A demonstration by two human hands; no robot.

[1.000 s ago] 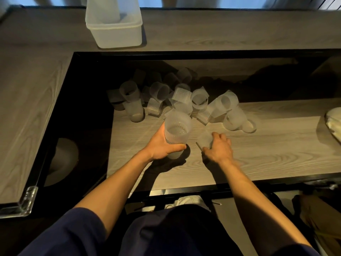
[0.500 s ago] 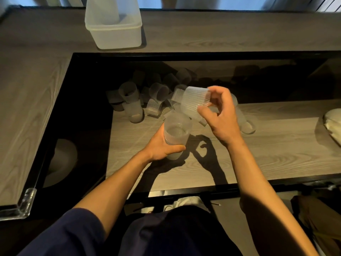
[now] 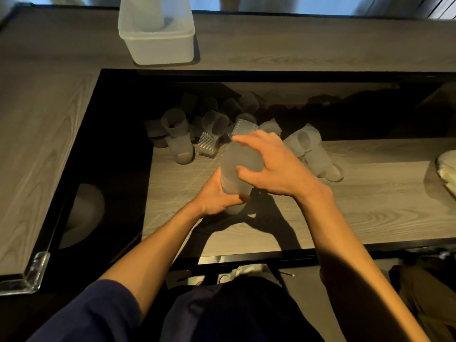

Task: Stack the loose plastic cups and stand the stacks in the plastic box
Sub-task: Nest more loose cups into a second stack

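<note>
Frosted plastic: translucent, partly ribbed cups; one upright stack in hand, the rest loose.
Left hand [image 3: 217,196]: fingers clamped around the lower, ribbed part of the cup stack [image 3: 237,174], which stands on the wood-grain surface [image 3: 370,206].
Right hand [image 3: 271,164]: palm down over the top of the stack, fingers closed around the uppermost cup [image 3: 243,157], which sits inverted-looking and blurred; its exact seating in the stack cannot be told.
Loose cups [image 3: 217,123]: heaped just behind the hands, most lying on their sides, some upright; two more [image 3: 318,159] lie right of the hands.
Plastic box [image 3: 158,43]: on the raised far ledge, well apart from the heap; one tall stack [image 3: 148,13] stands inside it.
Right edge: pale object [image 3: 446,166], partly cut off, unidentifiable.
</note>
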